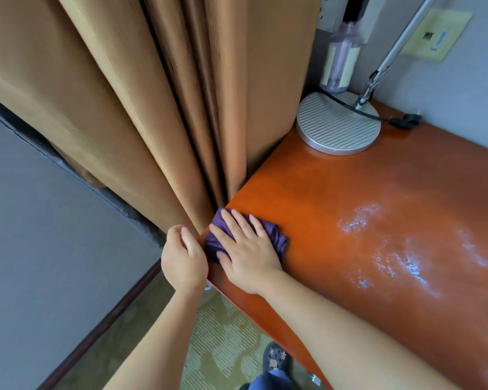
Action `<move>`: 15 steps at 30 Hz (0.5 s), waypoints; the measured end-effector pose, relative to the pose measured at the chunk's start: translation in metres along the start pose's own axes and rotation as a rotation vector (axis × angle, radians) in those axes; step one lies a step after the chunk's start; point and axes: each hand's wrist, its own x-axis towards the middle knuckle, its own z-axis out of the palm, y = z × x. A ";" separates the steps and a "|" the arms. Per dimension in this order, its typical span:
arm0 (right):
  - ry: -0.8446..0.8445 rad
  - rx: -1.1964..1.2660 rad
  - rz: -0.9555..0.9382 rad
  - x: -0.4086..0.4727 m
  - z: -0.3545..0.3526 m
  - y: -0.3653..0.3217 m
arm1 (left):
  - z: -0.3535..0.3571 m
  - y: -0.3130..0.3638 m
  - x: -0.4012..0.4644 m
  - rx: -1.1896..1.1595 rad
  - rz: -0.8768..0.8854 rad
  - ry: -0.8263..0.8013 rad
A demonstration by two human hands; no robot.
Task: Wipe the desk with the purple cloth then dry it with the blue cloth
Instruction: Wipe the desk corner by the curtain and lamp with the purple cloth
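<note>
The right hand (247, 253) presses flat, fingers straight, on the purple cloth (276, 237) at the desk (350, 192) corner, the left hand (183, 254) curls loosely on nothing, so push toward the wet patch (392, 249) at 3 o'clock.

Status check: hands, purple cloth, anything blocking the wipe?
Right hand flat on purple cloth, near-left desk corner. Left hand loosely curled at the edge, empty. Lamp base and spray bottle at back. Blue cloth not visible.
</note>
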 end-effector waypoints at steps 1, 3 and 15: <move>0.005 -0.002 -0.008 0.008 0.001 -0.002 | 0.001 -0.001 0.001 -0.035 -0.016 0.013; 0.002 -0.007 -0.018 0.021 0.002 -0.004 | 0.001 -0.002 0.000 -0.132 -0.060 0.045; -0.012 0.009 -0.117 -0.045 0.006 -0.027 | -0.008 -0.009 0.004 -0.467 -0.329 -0.015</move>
